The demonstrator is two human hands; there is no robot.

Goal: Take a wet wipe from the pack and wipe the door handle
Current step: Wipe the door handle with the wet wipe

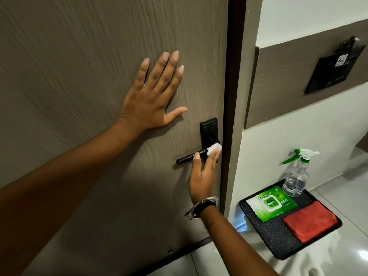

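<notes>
A big brown wooden door (79, 56) fills nine o'clock. At three o'clock the white wall (298, 16) has a brown band (282, 76) with a black panel (334, 70). The shiny pale floor (348, 206) lies at five o'clock.

Both forearms are bare; the right wrist (203, 206) wears a dark band, perhaps with silvery trim.

Matt wood-grain door (79, 56), smooth black metal handle (186, 158), clear plastic spray bottle (295, 176), red cloth (310, 221).

Black door handle (191, 156), white wet wipe (214, 148), green pack (272, 203), red cloth (310, 221)
</notes>
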